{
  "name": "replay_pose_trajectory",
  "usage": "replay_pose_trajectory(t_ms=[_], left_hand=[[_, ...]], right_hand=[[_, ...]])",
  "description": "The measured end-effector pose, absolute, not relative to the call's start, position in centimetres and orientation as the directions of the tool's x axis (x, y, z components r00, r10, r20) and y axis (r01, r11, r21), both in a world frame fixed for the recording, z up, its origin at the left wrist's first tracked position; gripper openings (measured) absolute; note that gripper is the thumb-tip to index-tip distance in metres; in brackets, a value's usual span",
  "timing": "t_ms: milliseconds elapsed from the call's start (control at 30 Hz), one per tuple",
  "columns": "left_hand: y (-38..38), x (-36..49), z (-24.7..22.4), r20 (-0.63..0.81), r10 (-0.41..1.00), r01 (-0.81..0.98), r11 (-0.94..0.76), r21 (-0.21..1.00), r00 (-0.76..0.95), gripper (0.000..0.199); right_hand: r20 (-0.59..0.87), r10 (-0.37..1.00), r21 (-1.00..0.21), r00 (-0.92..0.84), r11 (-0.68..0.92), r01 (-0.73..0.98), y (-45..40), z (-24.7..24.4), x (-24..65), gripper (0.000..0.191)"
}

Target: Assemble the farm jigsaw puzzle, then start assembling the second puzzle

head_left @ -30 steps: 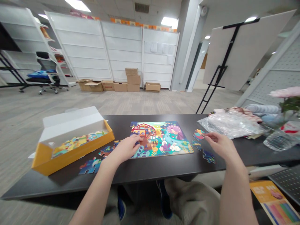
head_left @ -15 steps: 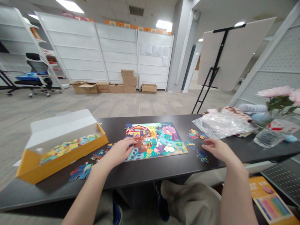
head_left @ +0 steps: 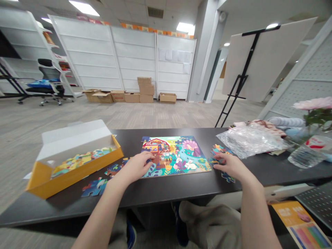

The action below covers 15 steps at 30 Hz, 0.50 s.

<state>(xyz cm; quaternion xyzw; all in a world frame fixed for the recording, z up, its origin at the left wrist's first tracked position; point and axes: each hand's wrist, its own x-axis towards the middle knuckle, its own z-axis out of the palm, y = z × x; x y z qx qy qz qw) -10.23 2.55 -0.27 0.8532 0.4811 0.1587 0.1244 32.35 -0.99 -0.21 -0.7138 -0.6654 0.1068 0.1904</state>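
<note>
A colourful farm-scene jigsaw puzzle lies on the dark table, with a red barn, rabbits and a peacock. My left hand rests over its left edge, fingers loosely spread on the picture and partly covering it. Just off the right edge, my right hand has thumb and fingers apart around a loose puzzle piece, which it partly hides; whether they touch it I cannot tell. More loose pieces lie behind that hand, and another puzzle piece is below it. To the left, a blue puzzle piece lies near my forearm.
An open yellow box with several pieces inside stands at the left. On the right are a clear plastic bag, folded cloths and a glass vase with pink flowers. A yellow package sits below the table's right side.
My right hand has moved left, from beside the loose pieces to over the one nearest the puzzle. My left hand stays on the puzzle's left edge. The view has shifted slightly.
</note>
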Motion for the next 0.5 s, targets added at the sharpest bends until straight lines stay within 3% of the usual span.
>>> replay_pose_trajectory(t_ms=[167,300,500], left_hand=[[2.4,-10.1,0.0,0.130,0.869,0.798,-0.491,0.348,0.478,0.032],[2.2,-9.9,0.4,0.117,0.867,0.801,-0.493,0.340,0.485,0.031],[1.8,-9.8,0.8,0.088,0.859,0.802,-0.504,0.319,0.505,0.033]], right_hand=[[0.163,0.983,-0.502,0.087,0.006,0.865,-0.5,-0.9,33.1,0.038],[0.192,0.974,-0.643,0.123,0.030,0.765,-0.2,-1.0,33.6,0.037],[0.242,0.959,-0.803,0.145,0.114,0.585,2.5,2.5,31.2,0.045]])
